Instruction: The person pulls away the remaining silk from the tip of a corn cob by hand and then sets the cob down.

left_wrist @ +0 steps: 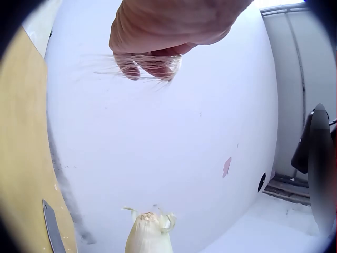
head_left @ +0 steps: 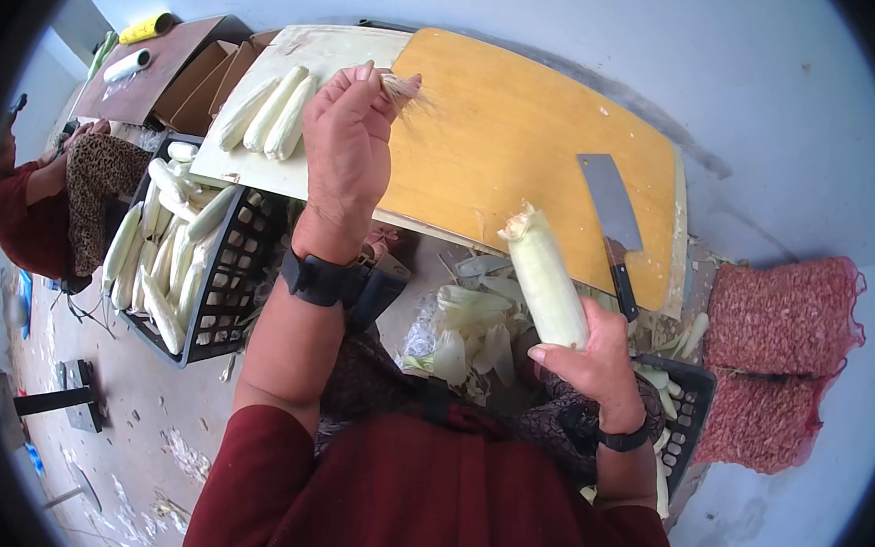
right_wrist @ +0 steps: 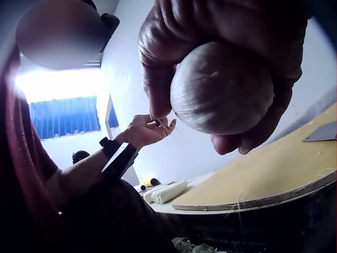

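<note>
The right hand (head_left: 600, 362) grips the corn (head_left: 547, 280) near the board (head_left: 487, 126) by its thick end, a sound hold for a likely firm, slightly slippery body, while the left hand (head_left: 351, 133) pinches soft, fragile silk (head_left: 401, 90).

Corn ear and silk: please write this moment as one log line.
left hand: pinches silk | right hand: grips corn ear | knife blade: on yellow board
</note>
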A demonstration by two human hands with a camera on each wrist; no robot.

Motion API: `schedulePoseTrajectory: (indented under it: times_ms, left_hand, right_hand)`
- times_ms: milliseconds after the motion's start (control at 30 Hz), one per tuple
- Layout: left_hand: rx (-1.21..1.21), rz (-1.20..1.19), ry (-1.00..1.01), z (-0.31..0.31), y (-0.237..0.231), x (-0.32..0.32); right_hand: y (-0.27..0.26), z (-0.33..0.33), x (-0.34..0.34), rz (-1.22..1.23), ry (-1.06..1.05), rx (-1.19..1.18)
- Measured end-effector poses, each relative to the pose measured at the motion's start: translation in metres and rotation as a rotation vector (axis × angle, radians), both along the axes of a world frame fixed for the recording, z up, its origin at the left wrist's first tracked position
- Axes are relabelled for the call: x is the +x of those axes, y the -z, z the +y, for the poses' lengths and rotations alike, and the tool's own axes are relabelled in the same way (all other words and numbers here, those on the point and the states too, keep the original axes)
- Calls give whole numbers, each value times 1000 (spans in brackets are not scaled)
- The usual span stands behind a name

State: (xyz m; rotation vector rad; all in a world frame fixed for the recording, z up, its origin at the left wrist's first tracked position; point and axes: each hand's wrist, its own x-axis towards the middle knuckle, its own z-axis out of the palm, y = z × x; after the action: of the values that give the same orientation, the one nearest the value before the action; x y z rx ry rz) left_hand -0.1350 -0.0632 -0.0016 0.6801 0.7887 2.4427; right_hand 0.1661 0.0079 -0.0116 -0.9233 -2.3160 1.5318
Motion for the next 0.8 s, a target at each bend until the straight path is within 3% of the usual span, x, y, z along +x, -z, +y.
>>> schedulePoseTrajectory:
  times_ms: [133,200,233,300,367,467,567,600,733,800]
  left_hand:
    - [95,-112,192,-7,-6,2]
    - [223,34,450,-10,-8,-2]
    - [225,32,450,-11,-11,1]
    - [-122,335,475,-17,-23,14]
    - [-200,400,484,-18,-30,26]
    - [-620,430,848,-20,-33,27]
    - [-765,580,955,-19,-34,30]
    - [-663,591,935,-16,-30,33]
    - [-667,437,898,-13,-28,46]
    - [-707,484,922,-12,-29,48]
  right_hand:
    - [-16,3,-2,48,69,-16]
    - [-17,5,0,33,107,-92]
    - [-16,5,0,31,107,-90]
    - [-16,5,0,106,108,-43]
    - [-17,6,0,111,95,-51]
    - [-17,6,1,133,98,-71]
    - [-18,6,0,142,110,-83]
    - [-19,5,1,132,110,-82]
    - [-22,4,0,119,112,-82]
    - [-22,4,0,118,102,-45]
